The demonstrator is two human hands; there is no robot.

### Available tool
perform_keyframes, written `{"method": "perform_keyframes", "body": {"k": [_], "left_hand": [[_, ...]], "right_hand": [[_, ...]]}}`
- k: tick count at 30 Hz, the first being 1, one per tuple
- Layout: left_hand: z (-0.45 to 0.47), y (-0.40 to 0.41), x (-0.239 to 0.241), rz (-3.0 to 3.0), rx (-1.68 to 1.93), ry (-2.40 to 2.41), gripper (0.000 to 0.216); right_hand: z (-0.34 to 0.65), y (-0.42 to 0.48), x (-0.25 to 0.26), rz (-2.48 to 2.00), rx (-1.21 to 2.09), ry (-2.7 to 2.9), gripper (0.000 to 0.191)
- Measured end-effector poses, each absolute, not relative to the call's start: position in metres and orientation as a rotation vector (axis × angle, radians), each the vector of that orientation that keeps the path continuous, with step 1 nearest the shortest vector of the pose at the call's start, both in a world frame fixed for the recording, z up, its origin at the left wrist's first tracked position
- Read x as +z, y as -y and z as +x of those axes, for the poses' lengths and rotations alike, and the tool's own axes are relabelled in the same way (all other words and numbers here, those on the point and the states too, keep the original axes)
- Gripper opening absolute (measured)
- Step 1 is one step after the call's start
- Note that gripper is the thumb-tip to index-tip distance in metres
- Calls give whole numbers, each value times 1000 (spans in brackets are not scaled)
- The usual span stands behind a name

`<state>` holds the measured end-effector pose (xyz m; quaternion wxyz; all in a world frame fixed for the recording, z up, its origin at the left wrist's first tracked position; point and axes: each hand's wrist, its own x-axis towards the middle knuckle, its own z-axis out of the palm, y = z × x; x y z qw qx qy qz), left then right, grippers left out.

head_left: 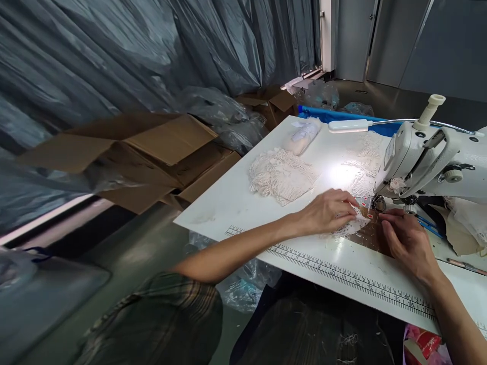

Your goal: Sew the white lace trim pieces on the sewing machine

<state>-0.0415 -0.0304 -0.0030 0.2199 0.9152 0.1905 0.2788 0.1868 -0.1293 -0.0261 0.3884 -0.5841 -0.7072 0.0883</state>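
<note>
My left hand [330,212] pinches a small piece of white lace [355,223] just left of the needle area of a white sewing machine [414,157]. The lace lies partly under my fingers, with its lower edge over the machine's plate [371,235]. My right hand [409,241] rests on the right side of the plate, fingertips drawn together close to the presser foot [373,203]. Whatever those fingertips hold, if anything, is too small to make out. Behind the left hand lies a pile of cream lace pieces [281,175]; more lace [363,162] sits beyond the needle under the lamp's glare.
A wrapped white bundle [304,134] lies at the table's far corner. A lamp [350,126] reaches over the table. Blue-handled scissors [429,225] and white fabric [470,218] are right of the needle. A printed ruler [342,276] runs along the front edge. Open cardboard boxes [171,139] stand left.
</note>
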Motion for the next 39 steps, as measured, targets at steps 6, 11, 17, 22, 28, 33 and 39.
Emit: {"method": "perform_keyframes", "body": {"k": [6, 11, 17, 22, 28, 33, 39], "left_hand": [[-31, 75, 26, 2021, 595, -480, 9], [-47, 63, 29, 1783, 611, -685, 22], [-75, 30, 10, 2347, 549, -1098, 30], [-70, 7, 7, 2872, 582, -905, 24], [-33, -24, 0, 2690, 355, -207, 13], [-19, -37, -17, 2488, 334, -210, 10], [-20, -22, -10, 2622, 405, -176, 2]], "right_hand": [[173, 140, -4, -1114, 996, 1735, 59], [172, 136, -6, -1254, 1443, 1551, 56], [186, 116, -7, -1652, 1089, 1469, 50], [196, 112, -12, -1882, 708, 1478, 41], [195, 117, -20, -1816, 650, 1487, 39], [196, 118, -20, -1807, 579, 1596, 36], [189, 123, -17, -1699, 491, 1646, 41]]}}
